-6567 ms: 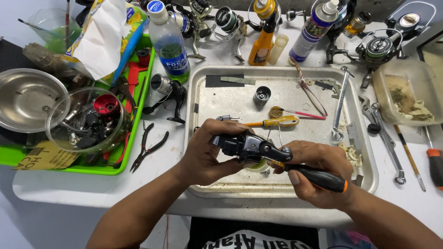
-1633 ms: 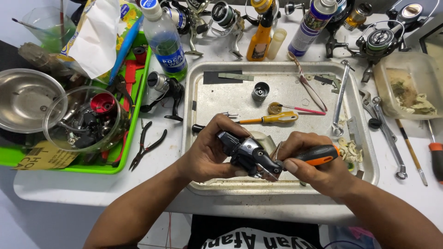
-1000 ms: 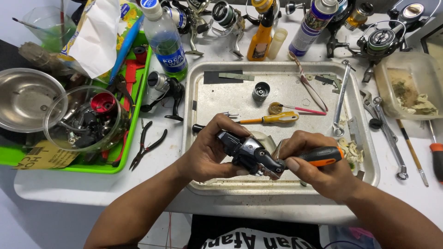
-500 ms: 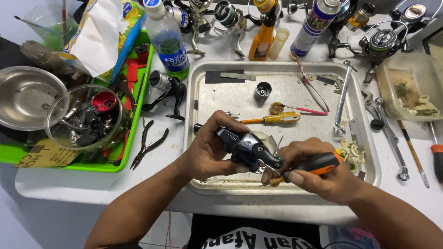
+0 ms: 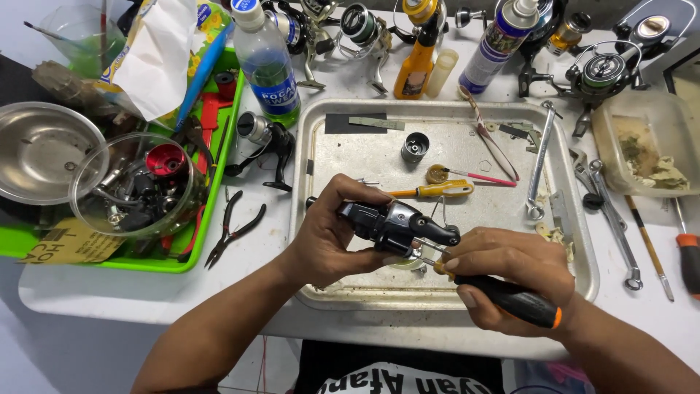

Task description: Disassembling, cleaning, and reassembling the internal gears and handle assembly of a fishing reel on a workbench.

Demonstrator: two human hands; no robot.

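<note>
Black reel body (image 5: pixel 390 225) gripped in left hand (image 5: pixel 328 237) over metal tray (image 5: pixel 576 241); right hand (image 5: pixel 510 273) drives a screwdriver (image 5: pixel 510 298) into it.
Left fingers wrap the body tight to steady it just above tray's near edge; right fingers closed round the black handle w/ orange end. Tip & screw hidden behind reel; yellow screwdriver (image 5: pixel 437 190) lies mid-tray.

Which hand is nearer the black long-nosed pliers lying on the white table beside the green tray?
Left. The left hand, holding the black reel body, sits just right of the black long-nosed pliers; the right hand with the black-handled screwdriver lies farther right, over the metal tray.
</note>
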